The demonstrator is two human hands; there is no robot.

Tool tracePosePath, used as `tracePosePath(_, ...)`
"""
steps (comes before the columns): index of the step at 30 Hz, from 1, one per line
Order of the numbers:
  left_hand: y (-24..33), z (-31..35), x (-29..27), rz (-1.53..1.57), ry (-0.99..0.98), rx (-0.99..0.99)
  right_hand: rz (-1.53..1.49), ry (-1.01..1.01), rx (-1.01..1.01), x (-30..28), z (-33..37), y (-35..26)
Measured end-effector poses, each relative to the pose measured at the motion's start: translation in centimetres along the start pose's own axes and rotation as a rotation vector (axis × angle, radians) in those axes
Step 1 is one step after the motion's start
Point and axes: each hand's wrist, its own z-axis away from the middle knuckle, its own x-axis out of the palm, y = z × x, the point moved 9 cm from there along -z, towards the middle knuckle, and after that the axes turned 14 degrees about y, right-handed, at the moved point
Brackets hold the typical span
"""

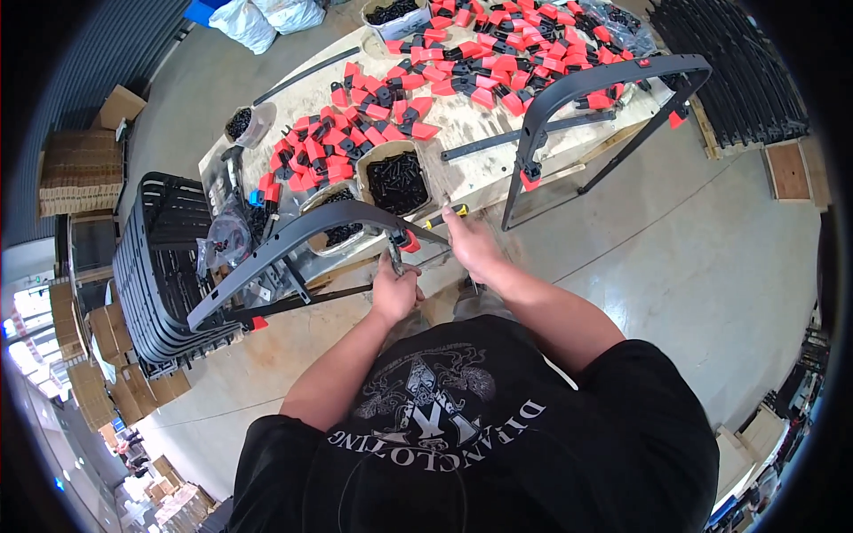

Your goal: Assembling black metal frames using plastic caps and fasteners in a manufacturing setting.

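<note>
At table edge | left grip (394, 289) clamped on grey curved frame (302, 233) | right grip (471, 244) pinching screwdriver (444, 216)

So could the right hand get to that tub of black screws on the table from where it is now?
Probably yes. The right hand holds a screwdriver at the table edge, and the tub of black screws sits just beyond it, open-topped, with nothing lying between them. It would need to free its fingers first.

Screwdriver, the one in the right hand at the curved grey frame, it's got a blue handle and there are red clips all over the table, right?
Not blue. The head view shows the screwdriver in the right hand has a yellow and black handle. The rest holds: it is at the curved grey frame, and red clips cover the table.
</note>
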Motion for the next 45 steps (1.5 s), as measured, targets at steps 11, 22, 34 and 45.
tracePosePath(11, 1.4, 6.3, -0.5, 0.402, -0.288, -0.117, 0.095, 0.004, -0.198, 2.6, 0.5, -0.1)
tracePosePath(22, 2.8, 6.9, 1.0, 0.366, -0.329, -0.119, 0.317, -0.136, -0.243, 2.5, 0.1, -1.4)
tracePosePath(34, 2.8, 6.8, 1.4, 0.287, -0.280, -0.102, 0.498, -0.204, -0.288, 2.0, 1.4, -3.8)
tracePosePath(45, 2.9, 6.6, 1.3, 0.154, -0.235, -0.067, 0.556, -0.246, -0.282, 3.1, 1.0, -2.5)
